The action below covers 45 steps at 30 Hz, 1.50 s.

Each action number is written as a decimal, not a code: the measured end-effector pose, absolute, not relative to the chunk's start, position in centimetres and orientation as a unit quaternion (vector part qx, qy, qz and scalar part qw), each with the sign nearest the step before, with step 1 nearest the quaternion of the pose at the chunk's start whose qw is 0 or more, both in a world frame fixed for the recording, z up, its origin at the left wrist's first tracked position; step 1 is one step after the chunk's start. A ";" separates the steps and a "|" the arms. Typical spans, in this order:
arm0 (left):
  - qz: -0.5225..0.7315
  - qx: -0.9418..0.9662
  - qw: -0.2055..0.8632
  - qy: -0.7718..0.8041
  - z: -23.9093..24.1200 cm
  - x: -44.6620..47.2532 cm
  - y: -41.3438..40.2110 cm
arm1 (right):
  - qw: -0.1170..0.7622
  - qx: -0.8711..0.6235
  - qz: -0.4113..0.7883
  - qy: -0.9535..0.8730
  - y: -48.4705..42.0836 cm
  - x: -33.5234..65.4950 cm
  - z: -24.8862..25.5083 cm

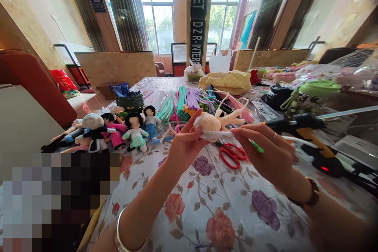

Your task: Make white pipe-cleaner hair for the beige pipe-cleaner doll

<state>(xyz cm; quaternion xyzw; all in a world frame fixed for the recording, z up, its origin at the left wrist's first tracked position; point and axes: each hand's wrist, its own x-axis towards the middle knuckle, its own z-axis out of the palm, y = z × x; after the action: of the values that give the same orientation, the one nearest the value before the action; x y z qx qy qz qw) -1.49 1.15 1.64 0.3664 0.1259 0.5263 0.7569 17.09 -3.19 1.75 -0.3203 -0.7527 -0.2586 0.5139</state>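
My left hand [189,138] grips a cream-coloured doll [211,123] made of fuzzy pipe cleaner, its round head toward the palm and its limbs pointing right. Along the near side of the head runs a white pipe cleaner [220,134]. The fingertips of my right hand [265,147] pinch that white strand close to the doll, and its free length comes out behind the hand to the right. Below the doll, red-handled scissors [232,155] lie on the flowered tablecloth [206,197]. A small green strip [256,146] shows beside my right fingers.
Several finished dolls [135,132] sit at the left, by a dark green basket [130,100]. Bundles of coloured pipe cleaners [191,100] lie behind my hands. At the right are a glue gun [313,126] with a red light and a green-lidded jar [317,92].
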 end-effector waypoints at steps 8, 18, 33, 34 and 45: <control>0.516 0.381 0.756 0.132 1.4 -1.5 1.2 | 0.537 -0.347 -0.146 -0.755 -3.4 16.5 2.5; 0.485 0.348 0.790 0.141 1.5 -1.4 1.0 | 0.528 -0.407 0.043 -0.744 -3.0 16.9 2.6; 0.512 0.412 0.738 0.155 1.4 -0.4 0.2 | 0.505 -0.378 -0.096 -0.770 -3.6 16.3 1.9; 0.510 0.422 0.733 0.156 1.3 -0.3 0.1 | 0.508 -0.372 -0.111 -0.769 -3.6 16.3 1.8; 0.505 0.428 0.734 0.150 1.3 -0.6 0.2 | 0.531 -0.397 -0.161 -0.731 -4.0 16.3 1.9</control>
<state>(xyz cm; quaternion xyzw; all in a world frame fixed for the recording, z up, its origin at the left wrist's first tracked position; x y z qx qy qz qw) -0.55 0.24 1.30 0.4276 0.1497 0.5054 0.7344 16.32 -3.97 1.88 -0.3974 -0.7312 -0.1611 0.5306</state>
